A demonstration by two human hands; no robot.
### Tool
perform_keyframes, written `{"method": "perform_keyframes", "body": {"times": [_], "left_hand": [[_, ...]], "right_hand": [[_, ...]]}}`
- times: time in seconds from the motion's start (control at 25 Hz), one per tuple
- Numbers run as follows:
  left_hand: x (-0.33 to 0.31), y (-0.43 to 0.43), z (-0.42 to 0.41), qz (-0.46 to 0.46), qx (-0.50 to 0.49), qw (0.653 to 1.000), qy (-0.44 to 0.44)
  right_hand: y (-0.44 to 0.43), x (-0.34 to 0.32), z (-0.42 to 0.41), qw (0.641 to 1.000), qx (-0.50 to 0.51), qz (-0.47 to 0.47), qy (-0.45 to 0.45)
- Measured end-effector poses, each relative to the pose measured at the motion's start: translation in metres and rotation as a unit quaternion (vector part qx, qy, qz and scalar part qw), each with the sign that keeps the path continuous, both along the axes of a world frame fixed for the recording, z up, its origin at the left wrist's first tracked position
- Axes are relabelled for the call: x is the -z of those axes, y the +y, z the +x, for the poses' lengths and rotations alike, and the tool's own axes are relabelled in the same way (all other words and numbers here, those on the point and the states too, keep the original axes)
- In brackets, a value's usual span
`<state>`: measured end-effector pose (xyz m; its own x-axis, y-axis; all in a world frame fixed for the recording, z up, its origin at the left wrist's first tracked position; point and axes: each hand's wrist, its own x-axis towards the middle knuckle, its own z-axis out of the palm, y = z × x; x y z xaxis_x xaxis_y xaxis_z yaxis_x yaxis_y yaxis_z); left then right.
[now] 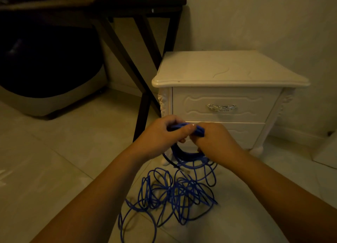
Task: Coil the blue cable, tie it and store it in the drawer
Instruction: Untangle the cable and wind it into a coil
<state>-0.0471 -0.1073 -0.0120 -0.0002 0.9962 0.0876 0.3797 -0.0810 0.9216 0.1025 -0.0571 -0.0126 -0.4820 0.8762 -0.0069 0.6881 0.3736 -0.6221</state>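
Observation:
The blue cable (175, 193) lies mostly as a loose tangle on the tiled floor in front of me. Part of it is gathered into a small coil that hangs between my hands, its top bundle showing at the fingers. My left hand (162, 135) grips the top of this coil, thumb over the strands. My right hand (213, 139) holds the same bundle from the right side. A clear plug end dangles just below the coil. Straight ahead is the white nightstand, whose top drawer (221, 104) is closed and carries a silver handle.
The white nightstand (229, 69) stands against the wall ahead. A dark table with slanted legs (125, 47) stands to its left. Under it sits a dark, grey-based object (45, 75). Pale floor tiles (45, 160) spread to the left.

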Motion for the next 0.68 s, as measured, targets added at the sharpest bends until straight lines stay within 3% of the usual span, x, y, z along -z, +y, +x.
{"method": "perform_keyframes", "body": {"times": [0.08,0.16,0.32,0.4,0.48,0.6,0.68], "left_hand": [[0.003,0.001,0.005,-0.002,0.014,0.994,0.104],[0.006,0.004,0.008,-0.007,0.018,0.99,0.137],[0.0,0.008,0.003,0.0,0.028,0.995,0.098],[-0.001,0.006,0.001,-0.006,0.011,0.999,0.037],[-0.004,0.004,-0.002,0.003,-0.044,0.998,-0.04],[-0.011,0.006,-0.014,0.013,-0.169,0.976,-0.139],[-0.014,0.008,-0.024,0.004,-0.238,0.947,-0.215]], "right_hand": [[-0.001,-0.009,-0.01,0.975,-0.065,0.037,-0.209],[-0.002,-0.014,-0.016,0.959,-0.079,0.056,-0.266],[-0.01,-0.008,-0.003,0.986,-0.029,0.152,-0.069],[-0.007,-0.005,0.004,0.996,-0.064,0.048,0.041],[-0.003,-0.006,0.013,0.984,-0.098,-0.092,0.117],[0.004,-0.004,0.025,0.98,-0.085,-0.146,0.1],[0.004,0.003,0.021,0.971,-0.057,-0.169,0.158]]}}
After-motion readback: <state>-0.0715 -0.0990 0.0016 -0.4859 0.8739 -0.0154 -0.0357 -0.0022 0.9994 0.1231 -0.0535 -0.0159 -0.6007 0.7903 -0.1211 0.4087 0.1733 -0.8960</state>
